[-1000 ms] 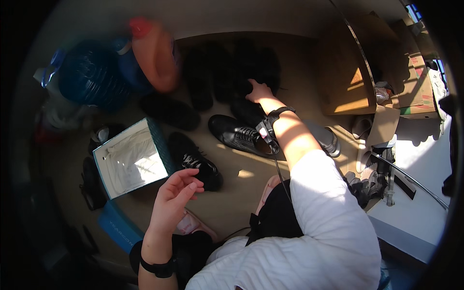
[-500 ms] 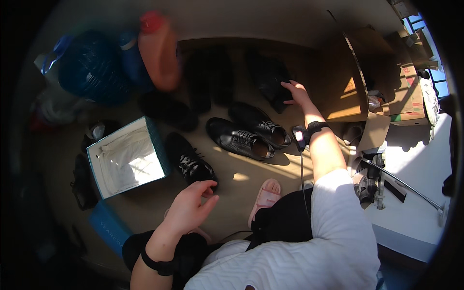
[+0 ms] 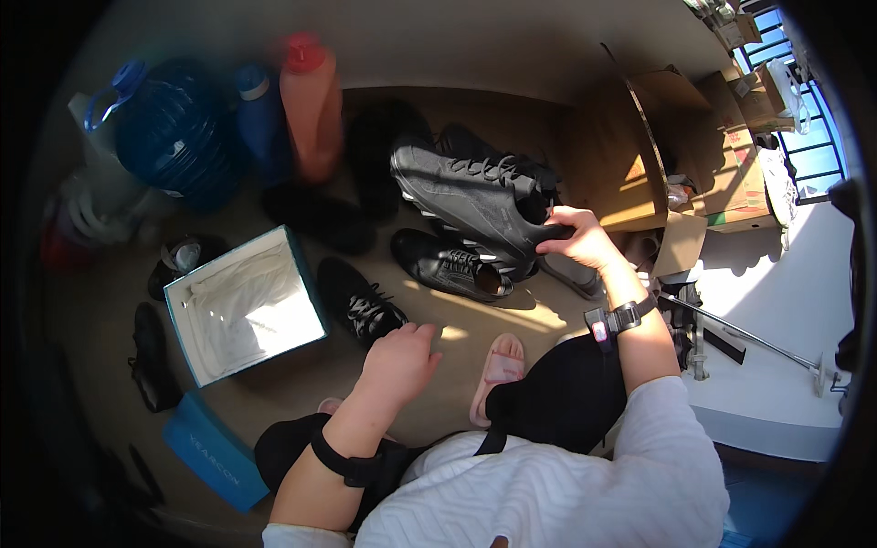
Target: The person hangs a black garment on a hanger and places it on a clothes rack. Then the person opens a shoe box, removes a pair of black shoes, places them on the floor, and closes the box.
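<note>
My right hand (image 3: 582, 239) grips a black sneaker (image 3: 466, 190) at its heel, with the thumb and fingers on the collar. The sneaker is held up in the air, toe to the left, over a pair of black leather lace-up shoes (image 3: 438, 262), and hides part of them. My left hand (image 3: 399, 363) hovers by the heel end of another black lace-up shoe (image 3: 354, 297) on the floor. Its fingers bend down out of sight, so whether they touch that shoe is not visible. To the left sits an open white-lined shoebox (image 3: 245, 306) with pale paper inside.
A blue box lid (image 3: 215, 454) lies near left, below a dark shoe (image 3: 153, 356). Along the back stand a large blue water jug (image 3: 174, 137), a blue bottle (image 3: 262, 123) and a pink bottle (image 3: 312, 114). Cardboard boxes (image 3: 731, 155) and a metal rod (image 3: 749, 333) are at the right.
My right hand has taken hold of the black sneaker at the back and lifted it toward me. My left hand has shifted slightly right, its fingers now turned down. The view has shifted a little.
</note>
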### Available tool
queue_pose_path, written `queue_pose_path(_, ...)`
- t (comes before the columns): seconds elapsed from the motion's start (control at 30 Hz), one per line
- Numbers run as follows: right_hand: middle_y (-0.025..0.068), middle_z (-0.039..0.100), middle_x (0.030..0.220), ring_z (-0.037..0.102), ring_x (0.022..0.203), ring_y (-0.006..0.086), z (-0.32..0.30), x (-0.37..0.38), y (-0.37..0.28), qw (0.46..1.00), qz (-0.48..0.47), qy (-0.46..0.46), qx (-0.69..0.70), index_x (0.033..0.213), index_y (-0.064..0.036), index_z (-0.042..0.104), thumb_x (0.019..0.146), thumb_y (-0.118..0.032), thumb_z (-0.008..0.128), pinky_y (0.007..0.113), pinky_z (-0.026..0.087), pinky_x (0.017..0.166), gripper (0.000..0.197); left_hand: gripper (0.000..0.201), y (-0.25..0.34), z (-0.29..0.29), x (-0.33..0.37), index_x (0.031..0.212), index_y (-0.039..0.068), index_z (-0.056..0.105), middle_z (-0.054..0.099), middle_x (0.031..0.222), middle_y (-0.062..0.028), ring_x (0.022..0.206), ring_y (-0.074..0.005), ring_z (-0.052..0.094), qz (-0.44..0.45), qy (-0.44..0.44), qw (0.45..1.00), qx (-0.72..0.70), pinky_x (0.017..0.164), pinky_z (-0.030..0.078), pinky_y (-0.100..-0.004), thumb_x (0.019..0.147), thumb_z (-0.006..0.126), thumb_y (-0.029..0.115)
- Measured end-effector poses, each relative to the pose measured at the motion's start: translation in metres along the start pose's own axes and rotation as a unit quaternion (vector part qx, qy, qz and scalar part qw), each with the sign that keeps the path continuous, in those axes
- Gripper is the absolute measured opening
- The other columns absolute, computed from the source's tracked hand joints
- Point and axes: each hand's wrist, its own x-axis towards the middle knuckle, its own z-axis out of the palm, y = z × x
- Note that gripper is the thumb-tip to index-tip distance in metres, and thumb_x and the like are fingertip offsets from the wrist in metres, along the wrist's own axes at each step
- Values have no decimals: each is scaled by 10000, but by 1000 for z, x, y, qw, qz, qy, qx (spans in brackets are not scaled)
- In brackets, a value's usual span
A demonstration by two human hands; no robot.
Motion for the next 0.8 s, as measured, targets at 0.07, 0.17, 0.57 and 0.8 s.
queue_pose_path(0.07,104,662,899,635,840,219,11,1,-2,975,-162,48,-144,828,-52,715,527,-168,912,307,512,748,378,265,-5,5,1,1012,63,597,637,967,-126,930,-303,639,16,6,999,38,764,515,-423,824,670,234)
queue_pose_path(0.17,87,659,984,625,957,261,25,2,-9,968,-150,41,-199,796,-103,707,548,-209,888,345,538,748,325,281,-8,6,1,1032,62,602,641,978,-115,946,-295,639,7,-25,998,63,781,509,-429,829,667,245)
queue_pose_path(0.57,74,654,1061,607,1012,278,34,1,-21,904,-253,64,-339,873,-179,676,622,-248,813,374,543,767,294,367,-8,5,-1,1113,47,593,649,977,-123,944,-302,644,30,-44,994,99,792,530,-407,831,676,266)
queue_pose_path(0.8,108,635,1095,609,990,296,26,9,-21,892,-274,51,-356,923,-155,675,554,-128,787,368,537,779,386,385,-2,6,2,1140,62,598,652,1010,-102,964,-272,648,25,-63,991,118,797,511,-425,833,670,282)
